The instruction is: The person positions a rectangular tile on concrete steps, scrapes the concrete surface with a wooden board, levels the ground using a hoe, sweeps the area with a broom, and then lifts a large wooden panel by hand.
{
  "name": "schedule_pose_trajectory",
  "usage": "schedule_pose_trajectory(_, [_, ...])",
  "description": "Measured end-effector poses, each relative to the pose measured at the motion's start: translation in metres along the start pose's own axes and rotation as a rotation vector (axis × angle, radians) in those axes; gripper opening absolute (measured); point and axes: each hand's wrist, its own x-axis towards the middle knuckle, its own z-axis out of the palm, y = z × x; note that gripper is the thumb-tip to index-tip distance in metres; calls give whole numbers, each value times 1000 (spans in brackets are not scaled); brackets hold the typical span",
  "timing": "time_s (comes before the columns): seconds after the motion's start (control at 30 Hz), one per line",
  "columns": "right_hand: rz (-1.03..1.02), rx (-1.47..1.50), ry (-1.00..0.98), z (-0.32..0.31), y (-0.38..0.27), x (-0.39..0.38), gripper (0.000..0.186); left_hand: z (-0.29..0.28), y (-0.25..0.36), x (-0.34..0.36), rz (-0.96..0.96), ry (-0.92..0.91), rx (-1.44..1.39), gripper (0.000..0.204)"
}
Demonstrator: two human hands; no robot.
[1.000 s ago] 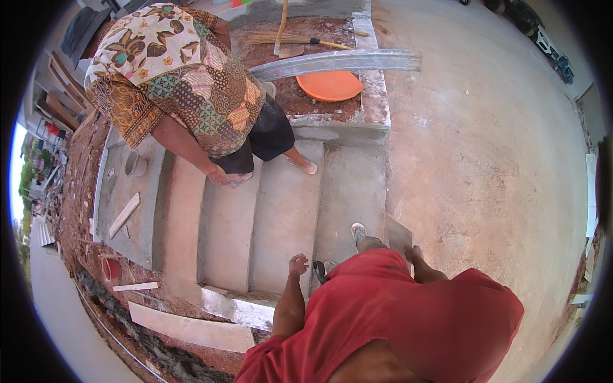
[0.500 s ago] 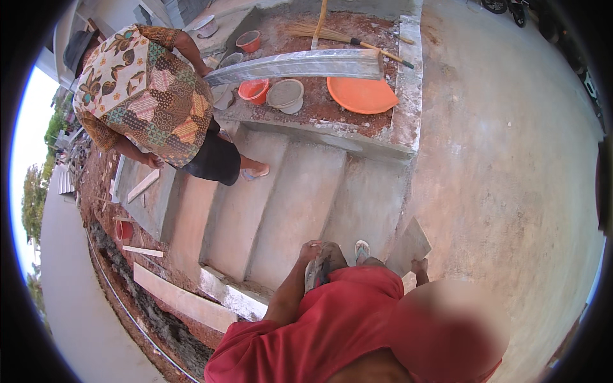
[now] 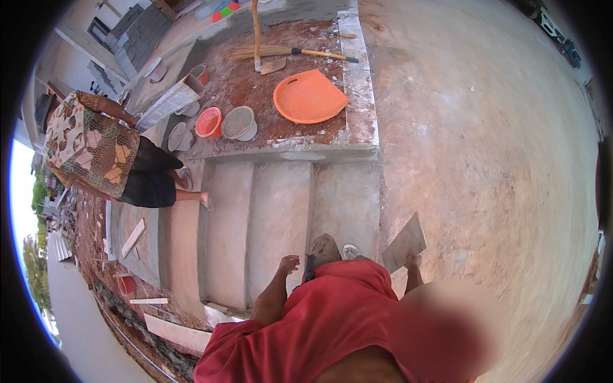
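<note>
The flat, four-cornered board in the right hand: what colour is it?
Grey-brown; the flat board shows best in the head view.

1 head-worn fisheye view, facing down on hands (image 3: 289, 264), steps (image 3: 281, 217).

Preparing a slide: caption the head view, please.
Flat board in right hand beside concrete steps; co-worker holding a beam.

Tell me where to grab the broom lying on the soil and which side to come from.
Take the broom by its slim yellow handle, probably near the dark tip, from the right, over the concrete floor. That end reaches over the pale ledge, while the hoe's shaft appears to cross the bristles at the other end.
</note>
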Motion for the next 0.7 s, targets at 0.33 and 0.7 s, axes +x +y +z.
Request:
schedule_pose_trajectory(0.33, [253, -94, -215, -43, -15, -67, 39, 22, 72, 18, 170, -46, 30, 47])
schedule_pose_trajectory(0.7, [10, -28, -55, -78, -86, -60, 37, 25, 63, 60, 93, -68, 73, 34])
